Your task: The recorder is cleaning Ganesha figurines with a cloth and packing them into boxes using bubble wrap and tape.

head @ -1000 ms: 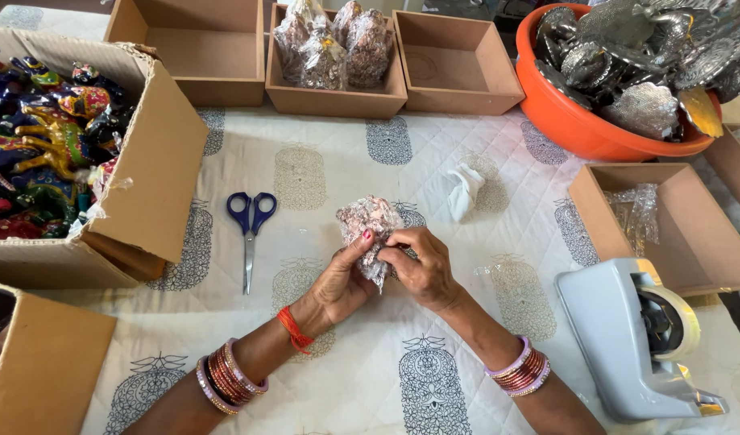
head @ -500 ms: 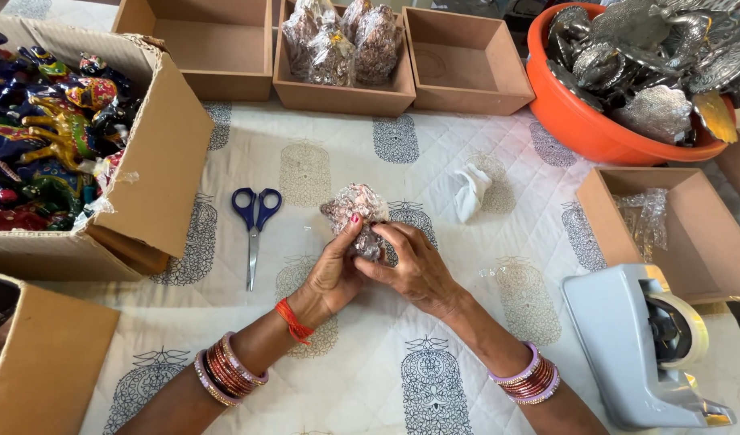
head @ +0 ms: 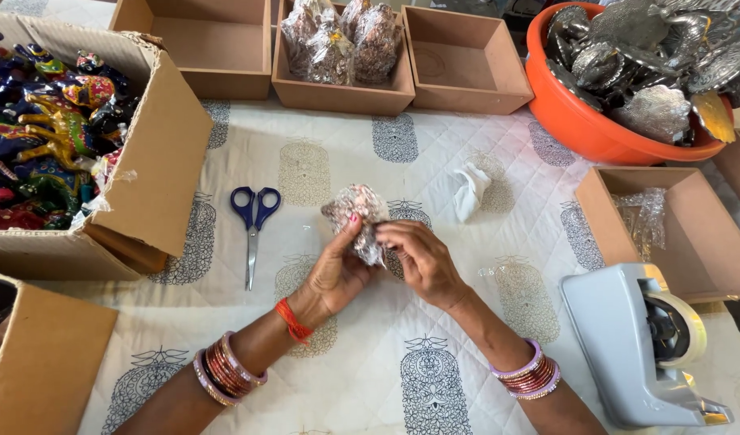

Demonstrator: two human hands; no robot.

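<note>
Bare cloth [head: 434, 354] before hands; scissors [head: 254, 217] left, tape dispenser [head: 640, 346] right.

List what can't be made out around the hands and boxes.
- Wrapped item, head view: crinkled film and both hands hide what is inside.
- Bundles in the top box: wrap and the frame edge hide their contents.
- Bottom-left box: cut by the frame, inside unseen.
- Tape dispenser: tape end too small to tell.

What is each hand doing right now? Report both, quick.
Left hand: closed on the plastic-wrapped item, thumb on top.
Right hand: fingers pinching the same wrapped item from the right side.
</note>
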